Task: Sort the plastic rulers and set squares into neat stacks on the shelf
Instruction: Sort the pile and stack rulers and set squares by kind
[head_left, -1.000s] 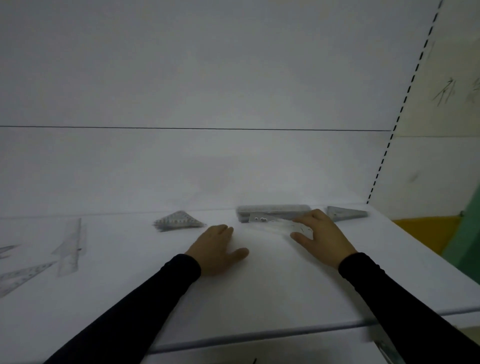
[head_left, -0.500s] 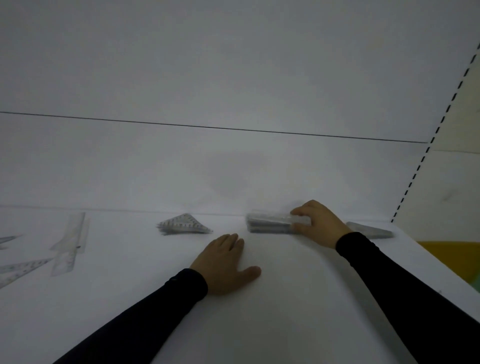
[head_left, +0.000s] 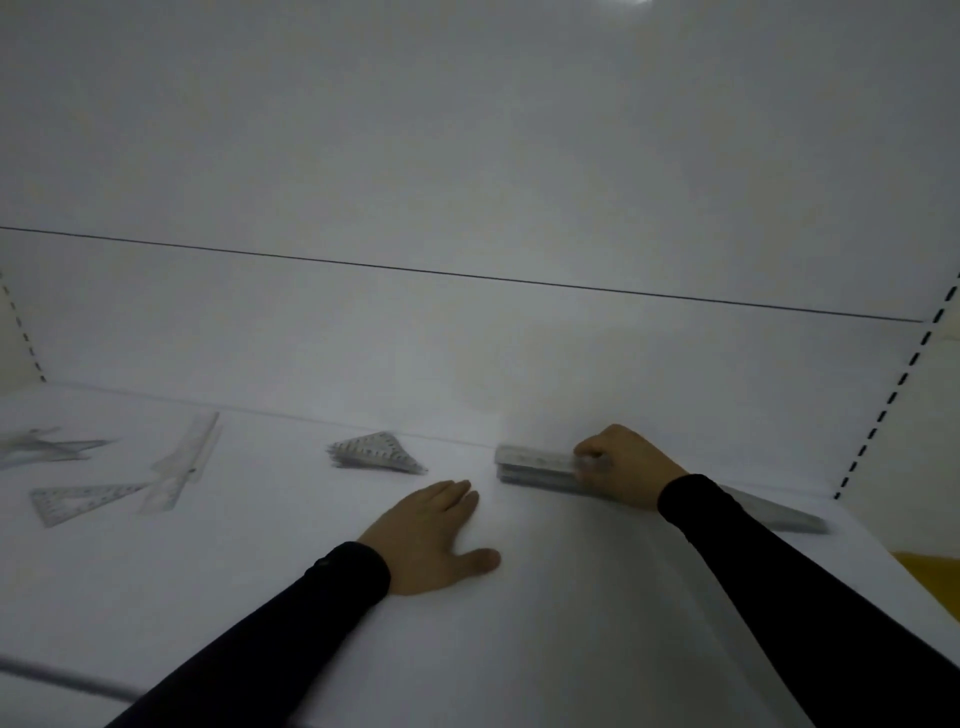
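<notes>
My right hand (head_left: 626, 465) has its fingers curled round the right end of a clear ruler lying on top of the stack of rulers (head_left: 535, 466) at the back of the white shelf (head_left: 545, 597). My left hand (head_left: 434, 535) rests flat and open on the shelf, in front of the gap between the ruler stack and a stack of small set squares (head_left: 376, 453). A stack of long narrow set squares (head_left: 774, 513) lies to the right, partly hidden behind my right sleeve.
Loose pieces lie at the left: a clear ruler (head_left: 182, 460), a set square (head_left: 83, 500) in front of it, and more clear pieces (head_left: 39, 448) at the far left. The shelf's back wall rises just behind the stacks. Perforated uprights (head_left: 893, 395) border the shelf bay.
My right hand carried the clear ruler back from the open shelf onto the ruler stack and now curls over its end. The view swung left, showing more loose pieces. My left hand stayed flat.
</notes>
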